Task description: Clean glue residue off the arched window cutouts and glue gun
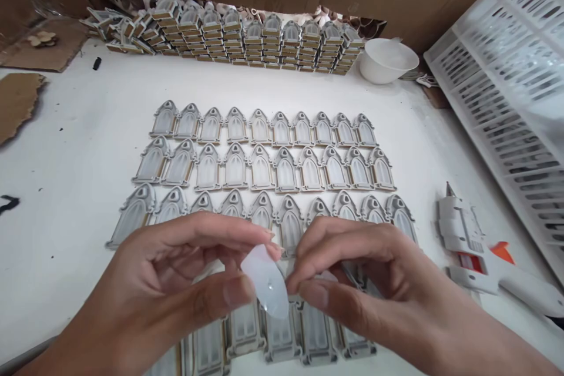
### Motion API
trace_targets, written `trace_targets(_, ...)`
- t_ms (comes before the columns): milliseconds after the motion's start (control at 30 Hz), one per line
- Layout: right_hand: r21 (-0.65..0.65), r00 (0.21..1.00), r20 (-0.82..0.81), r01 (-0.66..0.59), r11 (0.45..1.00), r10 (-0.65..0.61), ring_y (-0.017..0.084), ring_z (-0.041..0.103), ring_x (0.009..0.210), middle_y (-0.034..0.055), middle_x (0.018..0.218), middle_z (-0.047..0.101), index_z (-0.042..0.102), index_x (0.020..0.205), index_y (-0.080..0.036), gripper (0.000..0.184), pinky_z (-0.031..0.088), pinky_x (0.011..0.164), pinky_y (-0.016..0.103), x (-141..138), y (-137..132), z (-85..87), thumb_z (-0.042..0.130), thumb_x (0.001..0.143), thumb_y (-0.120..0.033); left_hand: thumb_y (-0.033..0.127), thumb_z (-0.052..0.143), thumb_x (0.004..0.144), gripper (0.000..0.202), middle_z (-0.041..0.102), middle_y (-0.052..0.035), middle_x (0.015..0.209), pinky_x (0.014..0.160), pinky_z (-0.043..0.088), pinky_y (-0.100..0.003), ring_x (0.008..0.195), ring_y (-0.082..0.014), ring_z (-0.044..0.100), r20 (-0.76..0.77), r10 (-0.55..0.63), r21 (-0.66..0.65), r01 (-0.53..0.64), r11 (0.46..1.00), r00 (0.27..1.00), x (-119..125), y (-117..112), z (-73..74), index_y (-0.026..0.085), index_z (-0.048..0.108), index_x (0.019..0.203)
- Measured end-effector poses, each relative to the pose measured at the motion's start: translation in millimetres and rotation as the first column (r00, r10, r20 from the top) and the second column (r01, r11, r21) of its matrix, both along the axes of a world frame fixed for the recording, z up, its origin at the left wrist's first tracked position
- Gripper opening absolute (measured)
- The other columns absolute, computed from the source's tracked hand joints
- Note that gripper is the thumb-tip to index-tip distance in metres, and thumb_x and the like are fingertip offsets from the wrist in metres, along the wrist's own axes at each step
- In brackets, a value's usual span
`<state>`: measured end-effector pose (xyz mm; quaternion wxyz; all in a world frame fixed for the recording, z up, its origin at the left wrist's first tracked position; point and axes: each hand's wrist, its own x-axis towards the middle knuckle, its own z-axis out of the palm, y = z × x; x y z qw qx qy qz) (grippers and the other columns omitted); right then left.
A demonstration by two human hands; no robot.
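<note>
My left hand [176, 288] and my right hand [365, 282] meet low in the middle of the view. Both pinch a small translucent white arch-shaped piece [267, 283] between thumb and fingertips. Under and beyond the hands lie several rows of grey arched window-shaped pieces [264, 167] laid flat on the white table [74, 158]. More of these pieces show below my hands at the near edge.
Stacks of the same pieces [259, 41] line the back under a cardboard wall. A white bowl [388, 60] stands at back right, a white slatted crate [515, 88] at right, a white glue gun [476, 247] beside it. Cardboard scraps [17, 100] lie left.
</note>
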<state>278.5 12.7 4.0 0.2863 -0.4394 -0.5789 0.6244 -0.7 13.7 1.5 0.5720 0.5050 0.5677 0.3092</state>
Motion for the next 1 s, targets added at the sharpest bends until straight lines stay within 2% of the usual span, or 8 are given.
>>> trace_targets(100,0.018,1.0,-0.004,0.011,1.0,-0.011,0.02,0.079,0.084,0.0042,0.095,0.086,0.097,0.103,-0.035,0.01,0.055,0.062,0.033,0.2,-1.2,0.7,0.088,0.106,-0.037,0.079,0.1,0.082,0.039,0.094,0.0035,0.097,0.081,0.079,-0.027,0.097,-0.0249,0.092,-0.004,0.041,-0.051,-0.041,0.998,0.999,3.6,-1.3,3.4,0.044,0.093,0.098)
trace_targets(200,-0.028,0.999,-0.043,0.026,0.999,-0.028,0.019,0.077,0.081,0.0035,0.094,0.085,0.097,0.1,-0.034,0.007,0.054,0.062,0.032,-1.8,-3.0,-0.2,0.091,0.102,-0.036,0.072,0.104,0.081,0.036,0.093,0.0035,0.096,0.084,0.078,-0.025,0.096,-0.0234,0.092,0.021,0.016,-0.023,-0.016,1.0,1.0,3.2,-1.2,0.3,0.043,0.091,0.099)
trace_targets(400,-0.215,0.987,-0.155,0.002,0.977,-0.036,0.016,0.067,0.075,0.0036,0.095,0.081,0.095,0.096,-0.03,0.01,0.048,0.061,0.032,-7.5,-5.2,-5.6,0.1,0.095,-0.039,0.07,0.106,0.08,0.037,0.092,0.0005,0.091,0.079,0.078,-0.024,0.09,-0.023,0.091,0.058,0.018,0.018,-0.019,1.0,0.998,2.9,-0.2,-7.4,0.038,0.088,0.088)
trace_targets(567,-0.363,0.977,-0.207,-0.03,0.931,-0.049,0.014,0.062,0.078,0.0013,0.098,0.079,0.094,0.096,-0.026,0.018,0.045,0.066,0.032,-7.1,-3.7,-5.3,0.106,0.091,-0.037,0.056,0.106,0.085,0.022,0.095,-0.0014,0.097,0.077,0.076,-0.021,0.087,-0.0222,0.092,0.063,-0.041,0.077,0.036,0.996,0.997,3.9,1.4,-6.0,0.039,0.095,0.094)
trace_targets(633,-0.392,0.971,-0.232,-0.045,0.919,-0.051,0.013,0.061,0.08,0.0001,0.097,0.077,0.093,0.096,-0.025,0.016,0.044,0.068,0.032,-6.6,-3.2,-3.4,0.106,0.092,-0.033,0.052,0.111,0.08,0.026,0.096,-0.0007,0.102,0.077,0.076,-0.02,0.086,-0.0222,0.093,0.069,-0.017,0.084,0.011,0.996,0.997,4.4,-0.7,-6.0,0.042,0.097,0.099)
trace_targets(733,-0.397,0.962,-0.269,-0.059,0.916,-0.055,0.012,0.059,0.078,-0.0014,0.095,0.075,0.092,0.096,-0.024,0.015,0.043,0.069,0.032,-6.8,-3.2,-1.1,0.105,0.092,-0.03,0.042,0.119,0.066,0.046,0.096,0.0018,0.105,0.073,0.075,-0.019,0.091,-0.0242,0.093,0.096,0.001,0.137,-0.015,0.99,0.995,9.2,-7.5,-5.3,0.047,0.097,0.106)
trace_targets(900,-0.434,0.946,-0.317,-0.077,0.898,-0.072,0.012,0.059,0.079,-0.0017,0.095,0.073,0.091,0.094,-0.024,0.019,0.041,0.068,0.032,-8.7,-4.2,-1.0,0.107,0.089,-0.032,0.047,0.119,0.065,0.044,0.094,0.0097,0.107,0.089,0.073,-0.016,0.103,-0.0188,0.092,0.025,0.098,0.204,-0.101,0.974,0.995,21.5,-16.6,-1.0,0.055,0.095,0.101)
trace_targets(1000,-0.468,0.94,-0.33,-0.089,0.879,-0.08,0.013,0.058,0.079,-0.0017,0.095,0.073,0.089,0.093,-0.026,0.023,0.039,0.068,0.032,-9.7,-4.3,-1.8,0.109,0.088,-0.036,0.043,0.117,0.071,0.048,0.095,0.0094,0.112,0.098,0.073,-0.018,0.11,-0.019,0.092,0.036,0.034,0.299,-0.043,0.953,0.999,20.9,-15.7,-1.9,0.058,0.094,0.11)
